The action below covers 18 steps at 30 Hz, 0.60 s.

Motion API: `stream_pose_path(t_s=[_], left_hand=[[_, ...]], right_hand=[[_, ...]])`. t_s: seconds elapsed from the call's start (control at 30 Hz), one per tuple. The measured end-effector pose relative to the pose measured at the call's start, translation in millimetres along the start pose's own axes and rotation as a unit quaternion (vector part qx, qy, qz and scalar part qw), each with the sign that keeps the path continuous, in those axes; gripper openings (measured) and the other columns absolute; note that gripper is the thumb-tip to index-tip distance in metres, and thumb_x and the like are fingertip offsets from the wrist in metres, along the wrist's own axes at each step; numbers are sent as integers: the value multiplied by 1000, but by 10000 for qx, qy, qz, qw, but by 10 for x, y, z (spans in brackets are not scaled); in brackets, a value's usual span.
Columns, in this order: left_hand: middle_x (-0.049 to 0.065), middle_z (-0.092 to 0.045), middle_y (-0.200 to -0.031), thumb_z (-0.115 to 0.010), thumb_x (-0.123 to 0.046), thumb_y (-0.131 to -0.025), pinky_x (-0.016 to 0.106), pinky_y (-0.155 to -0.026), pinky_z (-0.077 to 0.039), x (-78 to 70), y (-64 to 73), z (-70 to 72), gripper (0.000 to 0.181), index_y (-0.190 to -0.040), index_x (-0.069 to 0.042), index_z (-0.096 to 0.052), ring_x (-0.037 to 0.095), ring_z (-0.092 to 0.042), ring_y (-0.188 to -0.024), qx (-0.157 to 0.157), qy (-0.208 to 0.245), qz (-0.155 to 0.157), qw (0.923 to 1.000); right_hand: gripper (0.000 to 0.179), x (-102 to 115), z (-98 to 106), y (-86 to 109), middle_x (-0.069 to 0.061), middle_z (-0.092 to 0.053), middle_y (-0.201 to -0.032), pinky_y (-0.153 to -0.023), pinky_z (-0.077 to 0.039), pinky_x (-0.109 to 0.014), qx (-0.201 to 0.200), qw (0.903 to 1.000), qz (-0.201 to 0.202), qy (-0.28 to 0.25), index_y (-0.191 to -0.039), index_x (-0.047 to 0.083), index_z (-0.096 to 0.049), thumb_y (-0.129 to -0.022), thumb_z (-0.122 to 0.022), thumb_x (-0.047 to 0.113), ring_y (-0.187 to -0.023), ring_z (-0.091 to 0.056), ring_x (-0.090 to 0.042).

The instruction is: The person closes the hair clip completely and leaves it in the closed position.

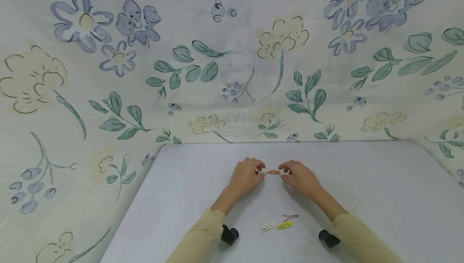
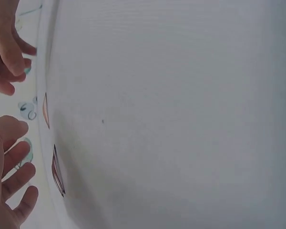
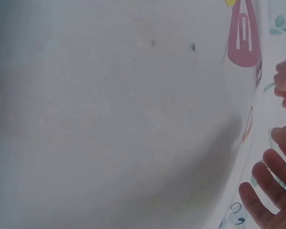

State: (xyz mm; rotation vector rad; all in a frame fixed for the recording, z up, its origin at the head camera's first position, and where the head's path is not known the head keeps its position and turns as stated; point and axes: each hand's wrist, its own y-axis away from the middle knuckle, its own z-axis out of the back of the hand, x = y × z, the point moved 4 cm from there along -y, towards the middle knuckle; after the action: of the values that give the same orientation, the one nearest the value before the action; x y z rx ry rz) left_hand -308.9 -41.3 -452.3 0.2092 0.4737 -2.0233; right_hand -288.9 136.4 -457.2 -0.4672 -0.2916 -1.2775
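An orange hair clip (image 1: 273,172) lies on the white table between the two hands. My left hand (image 1: 248,176) is just left of it, fingers loosely bent and apart. On the other side is my right hand (image 1: 300,178), its fingers also spread with nothing between them. A dark brown hair clip (image 2: 57,171) lies beside the left hand, mostly covered by it in the head view. In the right wrist view the orange clip (image 3: 248,125) rests on the table, apart from the fingertips (image 3: 275,134).
Closer to the person lie a white hair clip (image 1: 268,226), a yellow hair clip (image 1: 284,225) and a pink hair clip (image 1: 290,217). The white table (image 1: 188,190) ends at a flower-patterned cloth (image 1: 239,85) behind.
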Motion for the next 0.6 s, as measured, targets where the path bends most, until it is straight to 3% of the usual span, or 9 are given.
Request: stream_pose_path(t_s=[0.37,0.6], left_hand=[[-2,-68,-98,-71,-25,-89,38,-88,-46,-41,253,117,24,-111,-15,-69,16,-59,-99,-90,154,-309,9994],[-2,-68,-99,-71,-25,-89,37,-88,-47,-56,400,167,25,-112,-16,-68,15,-57,-99,-128,407,-286,9987]], right_hand=[[31,57,2,158,0,-66,-103,-81,-53,-35,9,9996,108,-274,-116,14,-68,-86,-76,15,-95,-59,-18],[30,119,26,257,1,-66,-103,-83,-53,-35,-22,9987,204,-456,-114,15,-68,-85,-77,13,-96,-59,-17]])
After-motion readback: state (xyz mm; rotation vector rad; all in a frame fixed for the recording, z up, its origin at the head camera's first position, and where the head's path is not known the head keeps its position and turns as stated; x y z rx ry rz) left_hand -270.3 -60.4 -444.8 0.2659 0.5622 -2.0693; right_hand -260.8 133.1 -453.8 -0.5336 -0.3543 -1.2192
